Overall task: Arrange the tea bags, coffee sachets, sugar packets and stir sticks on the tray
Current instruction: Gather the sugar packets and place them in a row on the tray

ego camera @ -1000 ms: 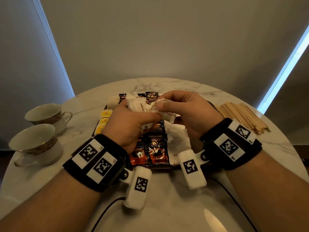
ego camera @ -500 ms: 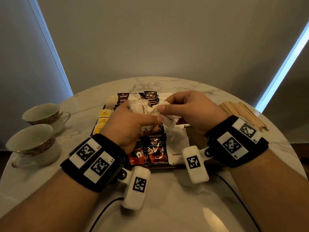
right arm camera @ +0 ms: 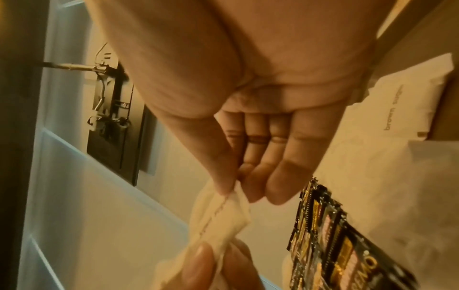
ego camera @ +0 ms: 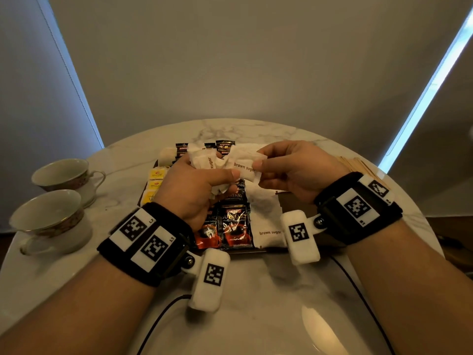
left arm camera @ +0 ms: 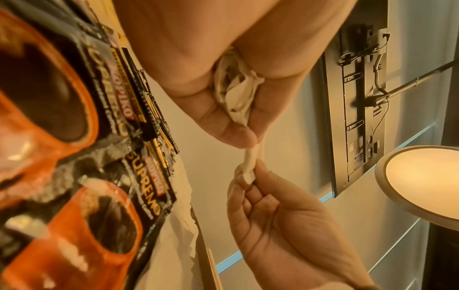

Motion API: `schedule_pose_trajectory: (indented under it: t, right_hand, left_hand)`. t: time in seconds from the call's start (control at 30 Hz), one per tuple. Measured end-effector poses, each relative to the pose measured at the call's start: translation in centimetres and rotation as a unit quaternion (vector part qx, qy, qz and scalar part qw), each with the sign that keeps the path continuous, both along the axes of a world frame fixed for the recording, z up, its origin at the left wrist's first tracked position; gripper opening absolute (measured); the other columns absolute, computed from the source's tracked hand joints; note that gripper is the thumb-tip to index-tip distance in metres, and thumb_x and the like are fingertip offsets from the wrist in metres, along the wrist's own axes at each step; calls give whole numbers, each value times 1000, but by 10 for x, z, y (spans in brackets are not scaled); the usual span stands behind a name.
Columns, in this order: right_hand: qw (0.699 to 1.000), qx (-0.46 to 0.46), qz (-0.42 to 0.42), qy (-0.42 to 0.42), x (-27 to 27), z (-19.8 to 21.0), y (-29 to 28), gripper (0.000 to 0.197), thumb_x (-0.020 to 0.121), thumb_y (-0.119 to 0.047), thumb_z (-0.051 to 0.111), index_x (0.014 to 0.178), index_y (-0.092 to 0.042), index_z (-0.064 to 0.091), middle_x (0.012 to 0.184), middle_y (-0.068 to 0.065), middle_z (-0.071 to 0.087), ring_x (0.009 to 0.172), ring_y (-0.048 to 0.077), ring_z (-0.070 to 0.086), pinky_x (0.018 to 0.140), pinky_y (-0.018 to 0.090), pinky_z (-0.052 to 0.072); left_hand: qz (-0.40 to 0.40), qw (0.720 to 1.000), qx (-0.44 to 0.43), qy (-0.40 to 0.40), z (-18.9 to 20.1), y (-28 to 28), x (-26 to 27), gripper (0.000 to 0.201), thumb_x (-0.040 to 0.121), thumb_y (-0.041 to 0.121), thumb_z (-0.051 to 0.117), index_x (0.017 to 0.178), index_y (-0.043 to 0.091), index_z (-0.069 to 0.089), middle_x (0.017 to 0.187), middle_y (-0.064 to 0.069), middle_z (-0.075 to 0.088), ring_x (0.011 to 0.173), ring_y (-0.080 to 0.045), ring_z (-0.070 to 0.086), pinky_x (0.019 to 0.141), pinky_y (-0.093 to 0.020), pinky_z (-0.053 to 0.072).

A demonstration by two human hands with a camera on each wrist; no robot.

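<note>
Above the dark tray (ego camera: 294,201) my left hand (ego camera: 197,183) grips a bunch of white brown-sugar packets (ego camera: 204,162). My right hand (ego camera: 289,167) pinches one packet (ego camera: 245,163) of that bunch between thumb and forefinger; the left wrist view shows the same packet (left arm camera: 249,166) edge-on. On the tray lie yellow tea bags (ego camera: 155,185), black and orange coffee sachets (ego camera: 234,226) and more sugar packets (ego camera: 266,219). Wooden stir sticks (ego camera: 358,165) sit on the table right of the tray, partly hidden by my right wrist.
Two teacups (ego camera: 64,175) (ego camera: 48,221) stand at the table's left. The round marble table (ego camera: 256,303) has bare surface near me, crossed by black cables (ego camera: 158,319). A wall is close behind the far edge.
My right hand has drawn one sugar packet a little rightward out of the bunch, so its "brown sugar" print now shows. The left hand keeps its grip.
</note>
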State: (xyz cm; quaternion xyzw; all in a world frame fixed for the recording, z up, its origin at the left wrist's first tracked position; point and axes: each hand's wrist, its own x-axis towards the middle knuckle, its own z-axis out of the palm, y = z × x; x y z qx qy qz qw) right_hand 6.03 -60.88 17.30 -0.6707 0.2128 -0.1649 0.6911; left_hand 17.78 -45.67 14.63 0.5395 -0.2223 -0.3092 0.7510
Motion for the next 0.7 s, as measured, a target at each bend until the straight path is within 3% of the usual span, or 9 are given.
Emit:
schedule_pose_trajectory:
  t: [0.13, 0.23, 0.33, 0.43, 0.57, 0.7]
  right_hand:
    - [996, 55, -67, -18, -3, 1, -18, 13, 88, 3, 71, 93, -9, 70, 82, 9, 70, 61, 14, 64, 59, 27, 58]
    - [986, 49, -147, 57, -12, -9, -45, 15, 89, 2, 70, 100, -8, 71, 84, 7, 68, 61, 11, 59, 55, 25, 52]
    - [964, 41, -198, 174, -21, -23, -64, 18, 89, -1, 71, 105, -8, 74, 103, 13, 76, 78, 16, 61, 61, 26, 52]
    - [950, 38, -205, 234, -23, -32, -70, 21, 90, -2, 72, 110, -6, 73, 109, 17, 75, 90, 21, 63, 65, 26, 54]
    - [946, 27, -215, 240, -19, -32, -70, 22, 90, 1, 71, 111, -4, 73, 109, 18, 75, 88, 20, 63, 63, 25, 54]
    - [945, 11, -221, 240, -17, -29, -68, 17, 94, 0, 67, 109, -5, 74, 106, 19, 74, 80, 18, 63, 72, 26, 57]
  left_hand:
    - [13, 1000, -3, 22, -2, -3, 1, 45, 77, -12, 78, 115, 7, 62, 83, -3, 78, 75, -20, 77, 59, -28, 58]
    - [27, 999, 3, 30, -3, -3, 4, 51, 76, -11, 80, 122, 3, 61, 89, -7, 77, 74, -19, 77, 61, -28, 59]
    - [37, 999, -1, 34, -3, -2, 5, 55, 77, -10, 80, 126, 2, 60, 101, -12, 73, 73, -17, 77, 61, -28, 59]
    - [41, 998, -3, 39, -2, -2, 6, 58, 76, -10, 80, 128, 3, 59, 106, -14, 73, 74, -17, 77, 60, -27, 59]
    - [43, 999, -1, 32, -3, -2, 6, 55, 77, -10, 80, 126, 3, 60, 101, -12, 73, 71, -17, 76, 59, -27, 58]
    - [39, 999, 3, 35, -4, -2, 7, 50, 78, -11, 79, 122, 5, 61, 101, -12, 72, 71, -16, 76, 59, -27, 59]
